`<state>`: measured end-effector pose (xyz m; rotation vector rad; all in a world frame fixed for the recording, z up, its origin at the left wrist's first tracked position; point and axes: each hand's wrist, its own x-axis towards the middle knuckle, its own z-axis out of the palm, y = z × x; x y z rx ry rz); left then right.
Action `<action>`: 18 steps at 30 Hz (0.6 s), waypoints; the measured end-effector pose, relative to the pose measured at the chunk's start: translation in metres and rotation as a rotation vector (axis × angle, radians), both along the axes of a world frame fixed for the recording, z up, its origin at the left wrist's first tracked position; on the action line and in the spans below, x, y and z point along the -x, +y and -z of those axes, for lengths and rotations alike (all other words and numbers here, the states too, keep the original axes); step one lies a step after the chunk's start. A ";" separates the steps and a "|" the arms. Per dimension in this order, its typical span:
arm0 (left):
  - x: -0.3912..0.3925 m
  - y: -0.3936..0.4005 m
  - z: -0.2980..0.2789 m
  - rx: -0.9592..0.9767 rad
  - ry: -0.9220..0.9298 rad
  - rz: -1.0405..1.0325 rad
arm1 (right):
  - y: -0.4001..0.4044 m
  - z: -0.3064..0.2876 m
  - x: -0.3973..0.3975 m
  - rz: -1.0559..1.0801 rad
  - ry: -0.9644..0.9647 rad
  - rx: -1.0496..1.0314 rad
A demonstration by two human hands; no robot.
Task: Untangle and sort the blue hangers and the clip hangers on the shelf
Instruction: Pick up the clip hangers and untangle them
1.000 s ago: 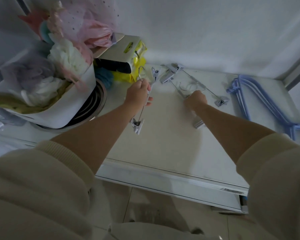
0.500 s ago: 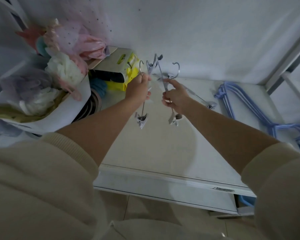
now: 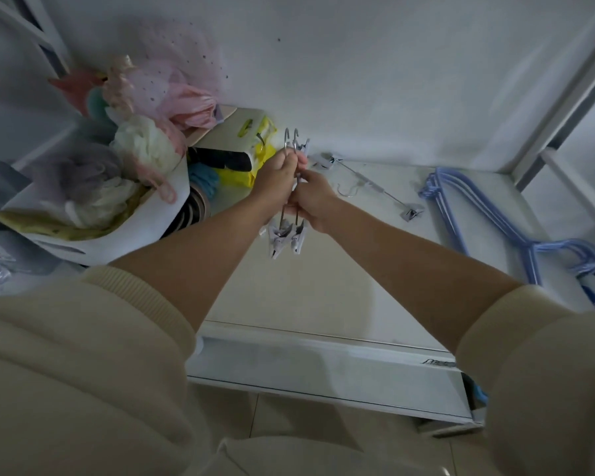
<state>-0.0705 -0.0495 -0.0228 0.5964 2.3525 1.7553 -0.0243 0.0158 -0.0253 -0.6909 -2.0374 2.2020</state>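
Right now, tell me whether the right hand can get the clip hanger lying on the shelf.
Probably not yet: the right hand grips the held clip hangers. The lying clip hanger sits unobstructed nearby.

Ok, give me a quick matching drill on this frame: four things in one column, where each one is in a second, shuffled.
Things:
1. blue hangers
2. two clip hangers
3. single clip hanger
4. white bin

Places:
A. lying alone on the shelf, near the back wall
B. held together by the left hand and right hand
C. at the shelf's left end, stuffed with cloth
D. piled at the shelf's right end

Pairs: 1-D, 2-B, 3-A, 4-C
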 end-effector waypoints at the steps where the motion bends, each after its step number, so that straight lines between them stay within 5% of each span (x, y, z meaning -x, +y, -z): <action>1: 0.001 -0.001 0.001 -0.013 -0.005 0.011 | -0.001 -0.001 -0.001 0.009 -0.002 -0.013; 8: 0.005 0.003 0.000 -0.020 -0.082 0.011 | -0.004 -0.004 -0.010 0.037 -0.052 -0.012; 18: 0.023 0.047 0.007 -0.271 -0.148 -0.054 | 0.049 0.001 0.007 -0.090 -0.145 -0.123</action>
